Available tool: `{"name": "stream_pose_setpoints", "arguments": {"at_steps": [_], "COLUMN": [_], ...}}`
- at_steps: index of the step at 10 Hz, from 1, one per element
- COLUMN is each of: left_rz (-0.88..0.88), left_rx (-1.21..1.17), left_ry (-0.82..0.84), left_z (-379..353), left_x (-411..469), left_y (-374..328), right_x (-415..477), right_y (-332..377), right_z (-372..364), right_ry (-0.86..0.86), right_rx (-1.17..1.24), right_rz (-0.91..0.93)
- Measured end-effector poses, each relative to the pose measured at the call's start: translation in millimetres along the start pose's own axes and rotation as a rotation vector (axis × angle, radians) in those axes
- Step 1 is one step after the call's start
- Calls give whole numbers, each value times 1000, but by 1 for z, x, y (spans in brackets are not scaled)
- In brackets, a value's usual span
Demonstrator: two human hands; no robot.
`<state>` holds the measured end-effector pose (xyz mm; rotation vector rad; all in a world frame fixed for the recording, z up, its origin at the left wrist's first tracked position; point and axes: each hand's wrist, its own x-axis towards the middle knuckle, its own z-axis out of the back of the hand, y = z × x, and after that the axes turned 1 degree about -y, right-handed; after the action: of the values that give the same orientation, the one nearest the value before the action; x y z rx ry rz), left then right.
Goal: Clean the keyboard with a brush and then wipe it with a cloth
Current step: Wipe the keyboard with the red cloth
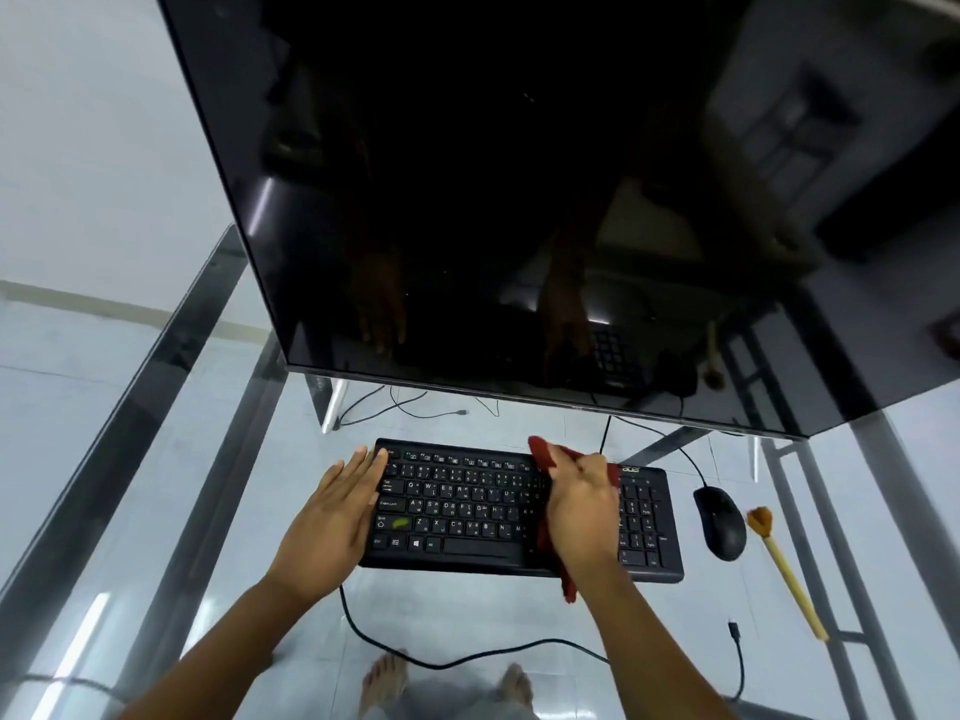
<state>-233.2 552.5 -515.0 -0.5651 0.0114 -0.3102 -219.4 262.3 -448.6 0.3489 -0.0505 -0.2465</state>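
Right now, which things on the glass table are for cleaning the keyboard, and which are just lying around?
For the job:
keyboard, steadied by the left hand
red cloth, held in the right hand
brush, lying at the right of the table

Just lying about:
mouse
monitor
loose cable

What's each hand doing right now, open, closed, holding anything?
Left hand: open, flat on the left end of the keyboard, holding nothing.
Right hand: fingers closed on the red cloth, pressing it against the keyboard.
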Motion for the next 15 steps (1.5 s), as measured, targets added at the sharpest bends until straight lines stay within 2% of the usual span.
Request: {"name": "stream_pose_setpoints", "arguments": {"at_steps": [2, 3, 4, 5, 6, 7, 8, 9, 10, 11, 12, 13, 14, 15], "left_rz": [3, 3, 19, 25, 21, -2, 9, 23, 24, 17, 13, 28, 26, 36], "left_rx": [-10, -32, -14, 28, 33, 13, 5, 26, 39, 37, 22, 31, 49, 52], "left_ry": [8, 7, -7, 2, 14, -1, -16, -6, 4, -5, -3, 3, 8, 11], "left_z": [1, 4, 4, 3, 5, 10, 12, 9, 7, 8, 11, 10, 9, 9], "left_x": [1, 0, 0, 0, 0, 0, 0, 0, 0, 0, 0, 0, 0, 0], "left_y": [0, 1, -3, -5, -6, -9, -10, -11, -9, -9, -9, -10, -12, -12], "right_x": [-30, -16, -7, -6, -19, -19, -10, -2, -11, -31, -27, -25, -36, -65], "right_y": [66, 41, 2, 4, 64, 81, 39, -2, 16, 72, 63, 6, -27, 9], "right_z": [-28, -17, 6, -9, -24, -25, -6, -5, -13, -31, -25, -10, -11, -15], "right_ry": [126, 176, 83, 47, 201, 292, 216, 139, 76, 210, 263, 148, 27, 26], "right_rx": [83, 78, 3, -8, 105, 128, 98, -31, -59, 28, 147, 41, 28, 24], "right_rz": [265, 319, 139, 93, 215, 467, 522, 309, 135, 287, 309, 352, 147, 290]}}
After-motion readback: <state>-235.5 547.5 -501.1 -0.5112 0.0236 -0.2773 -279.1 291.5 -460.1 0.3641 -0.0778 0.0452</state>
